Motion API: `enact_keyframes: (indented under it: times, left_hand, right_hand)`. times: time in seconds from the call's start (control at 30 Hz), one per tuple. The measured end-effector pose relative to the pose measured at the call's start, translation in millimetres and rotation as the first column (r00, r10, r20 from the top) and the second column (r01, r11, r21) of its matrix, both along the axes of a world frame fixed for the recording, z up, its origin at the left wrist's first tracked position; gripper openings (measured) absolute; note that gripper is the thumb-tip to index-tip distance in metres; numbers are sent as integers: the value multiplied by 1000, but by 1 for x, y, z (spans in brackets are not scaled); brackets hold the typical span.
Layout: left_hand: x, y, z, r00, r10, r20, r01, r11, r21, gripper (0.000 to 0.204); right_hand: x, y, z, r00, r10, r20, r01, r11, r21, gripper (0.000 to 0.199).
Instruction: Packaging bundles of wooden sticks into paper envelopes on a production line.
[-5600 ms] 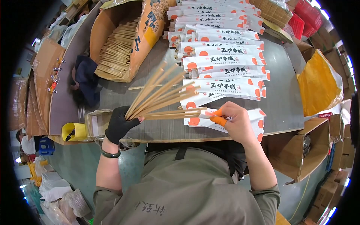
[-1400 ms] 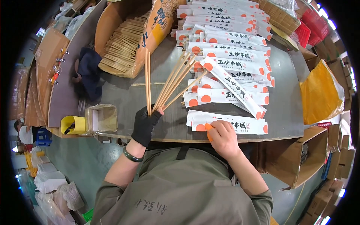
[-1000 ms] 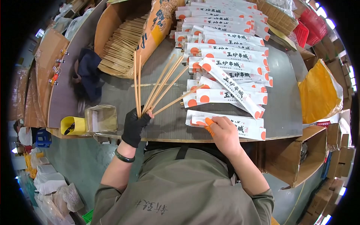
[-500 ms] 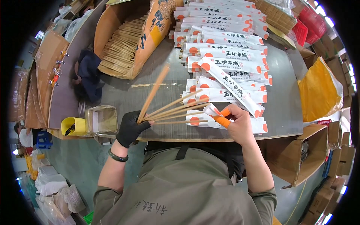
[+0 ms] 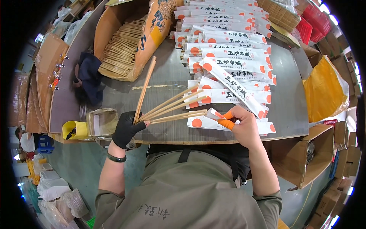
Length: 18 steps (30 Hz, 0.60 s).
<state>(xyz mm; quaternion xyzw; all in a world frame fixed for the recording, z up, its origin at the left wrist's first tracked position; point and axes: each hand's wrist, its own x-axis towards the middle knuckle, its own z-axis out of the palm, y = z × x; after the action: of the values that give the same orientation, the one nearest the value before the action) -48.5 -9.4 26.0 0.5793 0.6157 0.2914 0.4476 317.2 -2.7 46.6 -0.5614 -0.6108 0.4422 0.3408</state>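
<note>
My left hand (image 5: 126, 129), in a black glove with bare fingertips, is closed round several wooden chopsticks (image 5: 167, 108). Most fan out to the right, while a couple (image 5: 145, 89) stand up steeply from the fist. In my right hand (image 5: 244, 126), orange covers sit on the thumb and a finger, which pinch a white paper chopstick sleeve (image 5: 214, 114). The tips of the lowest chopsticks meet the mouth of that sleeve; whether they are inside is hard to see. Just beyond lies a pile of white sleeves (image 5: 236, 53) with red-orange dots, many with chopsticks in them.
An open cardboard carton (image 5: 100, 42) of loose chopsticks lies at the far left beside dark cloth (image 5: 89, 74). Near the table's left edge are a yellow container (image 5: 76, 129) and a small taped box (image 5: 103, 121). A yellow sack (image 5: 327, 91) and an open carton (image 5: 318, 156) stand right.
My left hand has shifted slightly left, and the steep chopsticks have swung more upright. The lowest chopsticks have come together at the sleeve's mouth. My right hand has barely moved.
</note>
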Motion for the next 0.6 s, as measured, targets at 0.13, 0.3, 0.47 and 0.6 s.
enact_keyframes:
  times: [0.13,0.3,0.47,0.6]
  left_hand:
    - [-17,9,0,993,-119,17,120,990,-72,23]
    - [6,19,3,974,-226,6,226,973,-35,30]
    - [117,14,-9,729,-46,683,-73,987,144,26]
    - [87,37,-30,817,194,543,-243,970,20,22]
  right_hand:
    - [0,-2,2,996,79,40,-79,997,7,13]
    - [-13,0,-6,949,162,272,-261,884,387,17]
    - [-65,10,1,804,147,577,-539,590,601,8]
    - [-31,35,7,790,-206,578,-307,682,664,31]
